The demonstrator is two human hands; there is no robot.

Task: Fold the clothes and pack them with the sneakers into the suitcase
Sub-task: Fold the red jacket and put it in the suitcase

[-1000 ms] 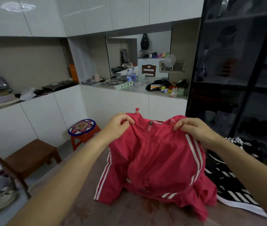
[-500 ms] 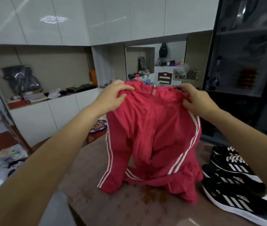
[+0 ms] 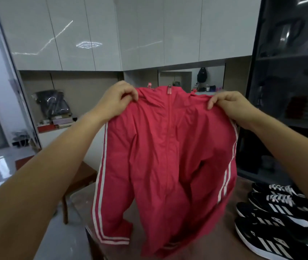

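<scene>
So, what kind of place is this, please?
Most likely a room in a home: glossy white wall cabinets, a cluttered counter below them, and black sneakers on a brown table beside a held-up pink jacket.

Jacket (image 3: 168, 156) hangs above the table (image 3: 123, 246), sneakers (image 3: 273, 212) to its right

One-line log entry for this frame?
red jacket: held up, zipped | left hand: grips one shoulder | right hand: grips other shoulder | black sneakers: on table, untouched | suitcase: not in view

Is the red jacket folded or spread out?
Spread: the jacket hangs unfolded from the left hand and right hand gripping its shoulders.
</scene>
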